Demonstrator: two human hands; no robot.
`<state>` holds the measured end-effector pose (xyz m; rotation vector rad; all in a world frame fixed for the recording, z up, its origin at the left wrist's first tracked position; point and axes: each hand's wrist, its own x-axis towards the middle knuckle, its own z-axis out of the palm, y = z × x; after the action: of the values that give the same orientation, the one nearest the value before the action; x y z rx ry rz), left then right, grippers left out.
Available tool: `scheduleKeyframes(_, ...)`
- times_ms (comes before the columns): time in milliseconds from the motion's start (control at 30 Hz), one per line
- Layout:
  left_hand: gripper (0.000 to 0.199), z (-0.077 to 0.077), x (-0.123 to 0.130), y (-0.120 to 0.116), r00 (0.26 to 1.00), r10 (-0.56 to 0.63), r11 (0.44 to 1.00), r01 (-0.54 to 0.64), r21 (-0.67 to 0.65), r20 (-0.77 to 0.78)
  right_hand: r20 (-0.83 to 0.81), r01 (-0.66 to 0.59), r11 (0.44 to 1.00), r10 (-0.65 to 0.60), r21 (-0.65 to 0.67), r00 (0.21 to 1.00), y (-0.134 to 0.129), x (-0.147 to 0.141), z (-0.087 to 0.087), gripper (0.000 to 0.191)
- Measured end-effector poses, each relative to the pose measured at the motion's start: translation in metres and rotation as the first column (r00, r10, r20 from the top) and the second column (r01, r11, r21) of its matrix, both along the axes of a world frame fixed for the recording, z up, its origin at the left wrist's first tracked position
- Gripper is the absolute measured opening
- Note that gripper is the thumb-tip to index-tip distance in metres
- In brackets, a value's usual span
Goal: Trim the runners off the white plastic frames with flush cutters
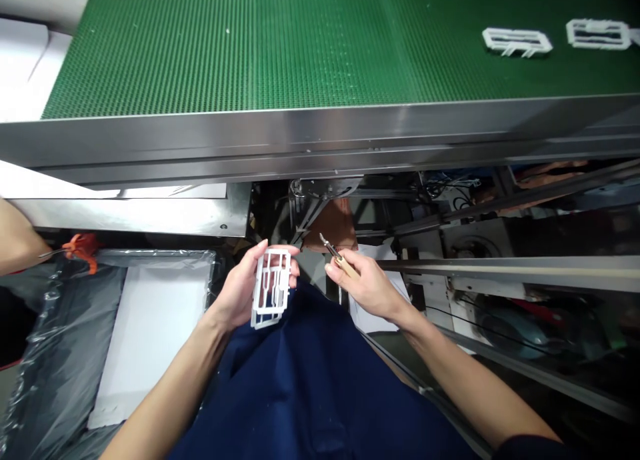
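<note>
My left hand (243,281) is closed around the edge of white plastic frames (273,281) with rectangular openings; two seem to lie one over the other, held above my dark blue clothing. In my right hand (371,283) is a small knife-like trimming tool (344,263) with a beige handle and a slim metal tip. The tip points up and to the left, apart from the frames. Two similar white frames, a nearer one (517,42) and another (598,35), lie on the green conveyor belt (250,47) at the upper right.
A metal rail (310,140) runs along the belt's near edge. To the left stands a bin lined with dark plastic (85,327), with a white sheet (155,333) inside. Another person's arm (20,240) reaches in beside an orange-handled tool (83,248). Metal bars and machinery fill the lower right.
</note>
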<state>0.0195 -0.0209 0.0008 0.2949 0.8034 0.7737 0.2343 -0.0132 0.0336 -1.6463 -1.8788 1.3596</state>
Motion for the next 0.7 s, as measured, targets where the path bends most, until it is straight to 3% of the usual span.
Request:
scheduleKeyframes(133,0.040,-0.007,-0.008,0.011,0.988,0.123,0.992,-0.122,-0.022,0.093,-0.193,0.096,0.984,-0.125,-0.150,0.973,-0.011,-0.013,-0.012,0.023)
scheduleKeyframes(333,0.040,-0.011,-0.006,0.013,0.974,0.176,0.984,-0.176,-0.009,0.144,-0.317,0.160,0.941,-0.255,-0.298,0.914,-0.021,-0.029,-0.019,0.015)
scheduleKeyframes(700,0.039,-0.005,-0.006,0.006,0.962,0.207,0.978,-0.207,-0.016,0.180,-0.422,0.159,0.946,-0.271,-0.283,0.865,-0.030,-0.057,-0.014,0.014)
